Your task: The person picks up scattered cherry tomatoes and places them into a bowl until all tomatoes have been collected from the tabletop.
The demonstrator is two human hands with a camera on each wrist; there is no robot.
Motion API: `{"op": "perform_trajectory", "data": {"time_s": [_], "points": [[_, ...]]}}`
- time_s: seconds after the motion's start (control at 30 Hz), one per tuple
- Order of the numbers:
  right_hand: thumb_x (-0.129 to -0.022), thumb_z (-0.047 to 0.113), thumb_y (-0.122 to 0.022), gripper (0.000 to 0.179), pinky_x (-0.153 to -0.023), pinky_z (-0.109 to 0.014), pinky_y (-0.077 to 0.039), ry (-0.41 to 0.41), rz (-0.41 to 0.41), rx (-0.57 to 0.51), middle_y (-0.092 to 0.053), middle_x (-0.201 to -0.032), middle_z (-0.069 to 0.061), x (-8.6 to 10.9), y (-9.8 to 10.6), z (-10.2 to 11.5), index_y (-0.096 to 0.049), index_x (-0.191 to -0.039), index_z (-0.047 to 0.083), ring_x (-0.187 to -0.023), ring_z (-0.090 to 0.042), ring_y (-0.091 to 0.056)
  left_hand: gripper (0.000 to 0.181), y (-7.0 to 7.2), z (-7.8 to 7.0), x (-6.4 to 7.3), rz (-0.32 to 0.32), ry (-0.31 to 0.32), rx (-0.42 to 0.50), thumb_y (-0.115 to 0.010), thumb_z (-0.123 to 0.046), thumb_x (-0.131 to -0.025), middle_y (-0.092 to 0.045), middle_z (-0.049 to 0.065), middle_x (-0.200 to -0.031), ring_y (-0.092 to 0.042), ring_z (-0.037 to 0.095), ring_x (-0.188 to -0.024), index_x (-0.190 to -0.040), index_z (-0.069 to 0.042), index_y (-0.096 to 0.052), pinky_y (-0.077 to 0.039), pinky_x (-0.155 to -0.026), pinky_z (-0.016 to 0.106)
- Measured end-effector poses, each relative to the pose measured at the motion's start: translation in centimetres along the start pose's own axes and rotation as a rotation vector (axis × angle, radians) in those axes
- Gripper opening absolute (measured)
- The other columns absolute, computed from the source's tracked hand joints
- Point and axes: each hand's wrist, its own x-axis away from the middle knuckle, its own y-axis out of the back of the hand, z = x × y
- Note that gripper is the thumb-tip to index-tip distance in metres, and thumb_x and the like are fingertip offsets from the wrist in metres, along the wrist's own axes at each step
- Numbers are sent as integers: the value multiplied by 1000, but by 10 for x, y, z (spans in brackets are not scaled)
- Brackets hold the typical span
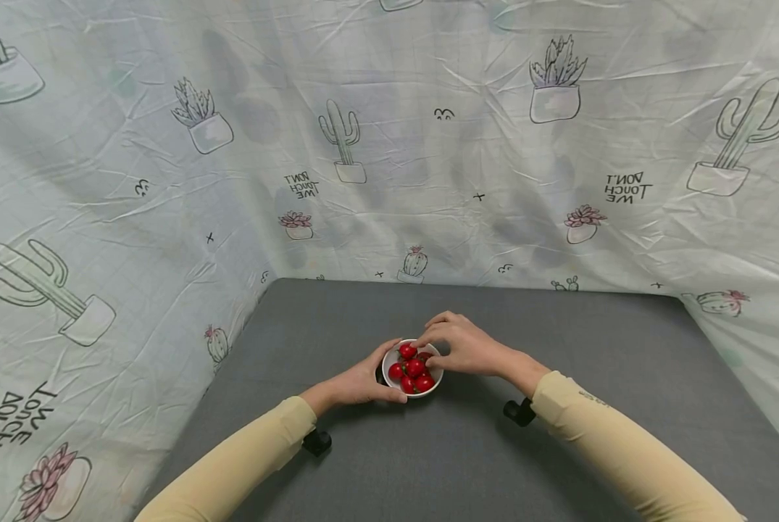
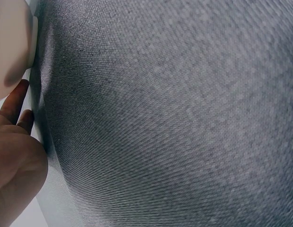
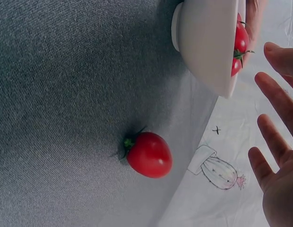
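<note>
A white bowl [image 1: 393,390] holds several small red tomatoes [image 1: 414,367] with green stems. My left hand [image 1: 361,380] holds the bowl from its left side, thumb at the near rim and fingers round the far side. In the left wrist view, fingertips [image 2: 20,90] meet the bowl's underside [image 2: 12,42]. My right hand [image 1: 465,347] hovers at the bowl's right rim, its thumb and forefinger over the tomatoes. The right wrist view shows its fingers [image 3: 274,137] spread, with nothing between them. One loose tomato [image 3: 150,155] lies on the table beside the bowl, hidden in the head view.
The grey cloth-covered table [image 1: 493,464] extends round the bowl. A pale curtain [image 1: 389,145] printed with potted cacti hangs behind and along the sides. Black wrist mounts [image 1: 518,412] sit under both forearms.
</note>
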Motion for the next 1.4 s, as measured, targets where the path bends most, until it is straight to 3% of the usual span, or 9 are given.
{"op": "perform_trajectory", "data": {"time_s": [0.37,0.6,1.03,1.4], "points": [[-91,24,-81,36,-101,-57,-41,-34,-49,-24,-67,-125,10,7,14,-6,-75,-126,22,-128,-22,-47,107,1,2,-2,-4,-8,9,-86,-47,-82,-24,1,-164,-27,22,-149,-163,-34,-17,-25,-117,55],[-91,25,-81,37,-102,-59,-39,-94,-71,-53,-64,-130,6,14,24,-13,-74,-127,30,-130,-23,-45,107,1,3,-2,-10,-11,11,-87,-46,-81,-22,2,-165,-25,21,-150,-163,-36,-17,-24,-118,55],[-93,24,-78,37,-103,-64,-37,-167,-88,-40,-66,-129,3,28,27,-36,-73,-129,26,-132,-30,-45,105,1,3,-3,-8,-16,3,-86,-46,-82,-23,1,-164,-24,22,-150,-162,-36,-19,-24,-118,54],[-93,22,-78,40,-103,-66,-36,-218,-46,-26,-66,-128,0,37,21,-50,-72,-131,18,-132,-35,-45,107,1,5,-3,-6,-29,-7,-86,-47,-81,-21,2,-165,-22,22,-151,-162,-35,-18,-23,-118,54]]}}
